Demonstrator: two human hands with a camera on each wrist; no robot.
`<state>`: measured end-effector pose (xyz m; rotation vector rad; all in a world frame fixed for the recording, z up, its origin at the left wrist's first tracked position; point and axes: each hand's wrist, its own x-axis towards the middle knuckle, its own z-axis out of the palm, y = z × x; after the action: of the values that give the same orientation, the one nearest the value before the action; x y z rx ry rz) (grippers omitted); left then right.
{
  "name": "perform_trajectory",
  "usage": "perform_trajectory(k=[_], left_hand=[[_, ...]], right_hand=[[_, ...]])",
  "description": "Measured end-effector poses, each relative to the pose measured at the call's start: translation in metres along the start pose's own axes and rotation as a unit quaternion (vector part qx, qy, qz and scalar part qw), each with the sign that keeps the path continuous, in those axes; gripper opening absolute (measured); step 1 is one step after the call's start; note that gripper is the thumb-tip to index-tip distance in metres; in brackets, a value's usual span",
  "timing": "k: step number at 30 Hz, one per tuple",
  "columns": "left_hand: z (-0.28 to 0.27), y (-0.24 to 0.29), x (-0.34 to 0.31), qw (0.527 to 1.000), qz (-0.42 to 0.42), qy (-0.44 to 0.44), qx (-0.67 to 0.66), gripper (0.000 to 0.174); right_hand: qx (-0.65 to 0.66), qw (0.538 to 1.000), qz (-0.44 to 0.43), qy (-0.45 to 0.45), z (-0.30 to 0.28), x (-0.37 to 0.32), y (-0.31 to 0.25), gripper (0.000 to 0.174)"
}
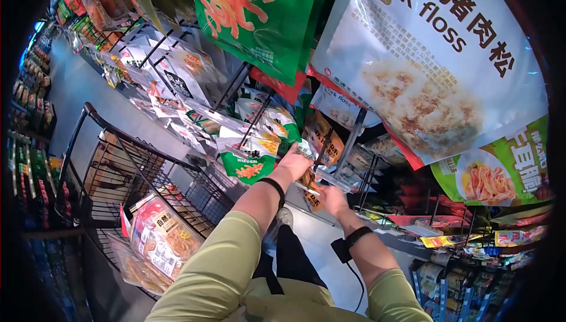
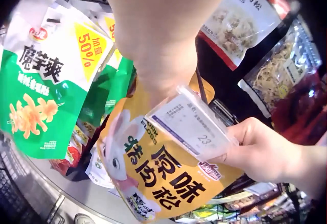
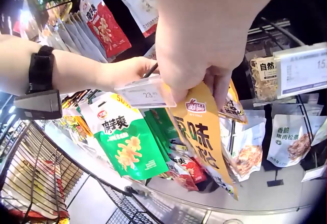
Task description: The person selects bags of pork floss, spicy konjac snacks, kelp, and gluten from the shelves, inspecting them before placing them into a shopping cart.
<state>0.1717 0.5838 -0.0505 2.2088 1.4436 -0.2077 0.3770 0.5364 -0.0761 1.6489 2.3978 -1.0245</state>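
A yellow bag of pork floss (image 2: 168, 173) hangs at the hook end with its printed front showing in the left wrist view. My right hand (image 3: 204, 45) pinches its top edge, fingers curled over it. Just above, a clear price tag (image 2: 186, 124) marked 23 overlaps the bag. My left hand (image 2: 158, 45) reaches down behind that tag, its fingertips hidden; I cannot tell what they hold. In the right wrist view the left hand (image 3: 130, 71) sits beside the black hook rod. A green and white konjac snack bag (image 3: 127, 137) hangs to the left.
A wire shopping cart (image 1: 147, 174) stands at the left, with a noodle-like snack pack (image 1: 165, 233) in it. Large green (image 1: 259, 21) and white pork floss bags (image 1: 436, 68) hang overhead. Another price tag (image 3: 301, 71) juts out at the right.
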Motion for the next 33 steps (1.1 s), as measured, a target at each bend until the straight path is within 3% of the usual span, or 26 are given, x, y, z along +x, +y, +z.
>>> perform_trajectory(k=[1,4,6,7,8,11,12,13,16,18,20,23,24,26,27,29,30,32,33], left_hand=[[0.017,-0.006,-0.002,0.995,0.027,0.092,-0.029,0.023],[0.031,-0.009,-0.015,0.989,-0.040,0.055,-0.132,0.018],[0.035,-0.012,-0.031,0.988,-0.010,0.099,-0.122,0.016],[0.034,-0.011,-0.039,0.986,-0.019,0.095,-0.134,0.015],[0.032,-0.012,-0.046,0.985,-0.029,0.093,-0.144,0.014],[0.069,-0.018,-0.055,0.963,-0.049,0.166,-0.206,0.010],[0.075,-0.017,-0.063,0.956,-0.066,0.194,-0.211,0.010],[0.082,-0.015,-0.073,0.929,-0.098,0.157,-0.320,0.009],[0.105,-0.004,-0.106,0.929,-0.103,0.176,-0.310,0.012],[0.109,0.008,-0.128,0.934,-0.117,0.144,-0.305,0.014],[0.098,0.023,-0.151,0.935,-0.141,0.148,-0.290,0.014],[0.058,0.043,-0.200,0.921,-0.050,0.267,-0.280,0.015],[0.040,0.048,-0.218,0.921,-0.050,0.267,-0.278,0.015],[0.008,0.060,-0.257,0.903,0.018,0.327,-0.279,0.013],[-0.009,0.067,-0.277,0.903,0.017,0.325,-0.281,0.013],[-0.045,0.075,-0.314,0.879,0.039,0.364,-0.307,0.013],[-0.062,0.079,-0.331,0.879,0.037,0.365,-0.305,0.013],[-0.088,0.087,-0.363,0.845,0.040,0.434,-0.311,0.009],[-0.098,0.090,-0.379,0.844,0.038,0.438,-0.307,0.009]], right_hand=[[0.002,1.000,0.001,0.000,-0.003,-0.006,-0.004,0.027],[0.046,0.997,0.046,0.052,-0.003,-0.016,-0.010,0.023],[0.090,0.989,0.012,0.115,0.000,-0.023,-0.008,0.024],[0.131,0.986,0.075,0.070,0.001,-0.026,-0.009,0.024],[0.132,0.986,0.079,0.070,0.004,-0.030,-0.011,0.024],[0.310,0.944,0.085,0.077,0.027,-0.037,-0.012,0.022],[0.311,0.943,0.088,0.077,0.033,-0.041,-0.013,0.022],[0.278,0.955,0.082,0.064,0.039,-0.044,-0.015,0.022],[0.265,0.960,0.085,0.031,0.058,-0.059,-0.015,0.023],[0.148,0.989,0.010,-0.003,0.053,-0.072,-0.021,0.025],[0.156,0.988,-0.011,0.003,0.040,-0.085,-0.032,0.025],[0.264,0.964,-0.033,-0.011,0.014,-0.102,-0.047,0.018],[0.265,0.964,-0.033,-0.011,0.005,-0.108,-0.050,0.018],[0.356,0.926,-0.128,0.016,-0.026,-0.126,-0.071,0.019],[0.357,0.926,-0.126,0.014,-0.039,-0.136,-0.082,0.019],[0.374,0.900,-0.221,-0.014,-0.069,-0.146,-0.107,0.030],[0.375,0.899,-0.224,-0.015,-0.080,-0.149,-0.122,0.030],[0.281,0.892,-0.354,0.013,-0.096,-0.154,-0.155,0.041],[0.246,0.893,-0.377,0.022,-0.102,-0.157,-0.171,0.045]])
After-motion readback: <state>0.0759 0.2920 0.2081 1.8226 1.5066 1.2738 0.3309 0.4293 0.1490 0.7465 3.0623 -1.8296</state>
